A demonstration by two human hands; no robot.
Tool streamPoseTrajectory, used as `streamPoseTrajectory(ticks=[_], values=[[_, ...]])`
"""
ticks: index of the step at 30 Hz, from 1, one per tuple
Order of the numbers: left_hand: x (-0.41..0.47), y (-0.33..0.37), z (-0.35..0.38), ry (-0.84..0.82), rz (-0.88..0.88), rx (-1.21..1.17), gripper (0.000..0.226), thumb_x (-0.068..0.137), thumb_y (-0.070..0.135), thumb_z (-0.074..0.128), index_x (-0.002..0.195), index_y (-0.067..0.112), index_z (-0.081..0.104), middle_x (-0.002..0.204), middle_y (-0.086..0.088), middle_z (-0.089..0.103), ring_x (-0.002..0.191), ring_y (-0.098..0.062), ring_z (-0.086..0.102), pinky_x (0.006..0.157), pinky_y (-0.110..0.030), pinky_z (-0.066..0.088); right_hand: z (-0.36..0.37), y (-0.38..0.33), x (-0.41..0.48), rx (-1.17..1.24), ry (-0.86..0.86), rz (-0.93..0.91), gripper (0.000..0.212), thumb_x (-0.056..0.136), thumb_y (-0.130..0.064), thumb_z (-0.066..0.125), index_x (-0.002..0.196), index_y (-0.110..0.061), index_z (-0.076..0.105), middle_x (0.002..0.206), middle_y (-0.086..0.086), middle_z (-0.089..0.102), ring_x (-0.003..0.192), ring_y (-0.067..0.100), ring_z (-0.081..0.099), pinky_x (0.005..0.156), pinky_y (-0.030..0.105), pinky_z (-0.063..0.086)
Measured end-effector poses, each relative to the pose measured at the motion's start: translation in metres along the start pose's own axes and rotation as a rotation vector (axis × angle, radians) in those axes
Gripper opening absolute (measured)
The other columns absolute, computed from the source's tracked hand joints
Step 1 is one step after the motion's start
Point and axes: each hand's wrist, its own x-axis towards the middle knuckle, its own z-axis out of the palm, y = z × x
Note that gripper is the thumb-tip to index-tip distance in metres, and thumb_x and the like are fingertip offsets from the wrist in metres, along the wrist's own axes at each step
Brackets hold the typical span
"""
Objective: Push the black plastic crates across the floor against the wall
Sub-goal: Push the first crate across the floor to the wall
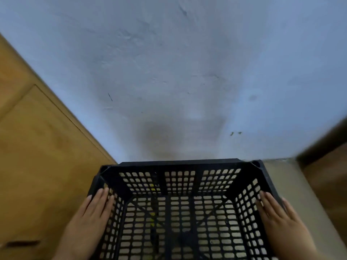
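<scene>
A black plastic crate point(180, 166) with latticed walls and floor fills the lower middle of the head view, open side up. Its far rim meets the foot of the pale blue wall point(169, 72). My left hand point(90, 218) lies flat along the crate's left rim, fingers stretched forward and close together. My right hand point(279, 220) lies the same way along the right rim. Both palms press on the rims from the sides. Only one crate is in view; the beige floor shows through its grid.
A wooden cabinet or door point(37, 137) stands close along the crate's left side. A brown wooden piece point(326, 166) stands at the right, with a strip of beige floor point(281, 181) between it and the crate. The wall bears dark stains.
</scene>
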Motion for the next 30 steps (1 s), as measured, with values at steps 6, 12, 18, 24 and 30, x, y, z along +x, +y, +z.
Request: streamPoseTrajectory(ticks=[6,12,18,24,30], values=[[0.086,-0.02,0.078,-0.162,-0.088,-0.012,0.093,0.07,0.008,0.067,0.144,0.003,0.01,0.149,-0.024,-0.008,0.141,-0.023,-0.012,0.101,-0.036,-0.036,0.098,0.005,0.088,-0.032,-0.088,-0.031,0.06,0.083,-0.021,0.024,0.136,0.006,0.033,0.159,0.008,-0.007,0.146,0.018,-0.007,0.117,0.041,-0.001],[0.136,-0.029,0.149,-0.238,-0.137,-0.073,0.096,0.059,0.008,0.073,0.142,0.0,0.024,0.148,-0.022,0.007,0.141,-0.029,0.014,0.107,-0.036,-0.03,0.173,-0.003,0.136,-0.107,-0.219,-0.021,0.06,0.067,-0.02,0.032,0.111,0.007,0.062,0.128,0.023,0.055,0.146,0.02,-0.007,0.117,0.041,-0.004],[0.156,-0.054,0.208,-0.172,-0.102,-0.058,0.108,0.037,-0.001,0.082,0.135,-0.001,0.038,0.144,-0.026,0.032,0.145,-0.025,-0.007,0.116,-0.038,-0.015,0.215,-0.018,0.156,-0.094,-0.322,0.038,0.063,0.057,-0.016,0.064,0.116,0.008,0.06,0.131,0.024,0.052,0.146,0.02,-0.009,0.117,0.044,-0.006],[0.176,-0.074,0.229,-0.316,-0.204,-0.022,0.117,0.039,0.008,0.085,0.14,0.003,0.026,0.15,-0.024,0.02,0.144,-0.025,-0.016,0.115,-0.041,-0.017,0.233,-0.041,0.163,-0.04,-0.331,0.123,0.06,0.068,-0.018,0.033,0.114,0.008,0.06,0.129,0.027,0.054,0.146,0.02,-0.01,0.116,0.046,-0.005],[0.185,-0.06,0.206,-0.29,-0.35,-0.021,0.089,0.089,0.038,0.039,0.135,0.012,-0.033,0.141,-0.019,-0.04,0.131,-0.029,-0.036,0.083,-0.045,-0.045,0.218,-0.049,0.173,-0.042,-0.301,0.144,0.061,0.066,-0.02,0.042,0.12,0.004,0.056,0.134,0.022,0.048,0.146,0.019,-0.012,0.116,0.045,-0.005]])
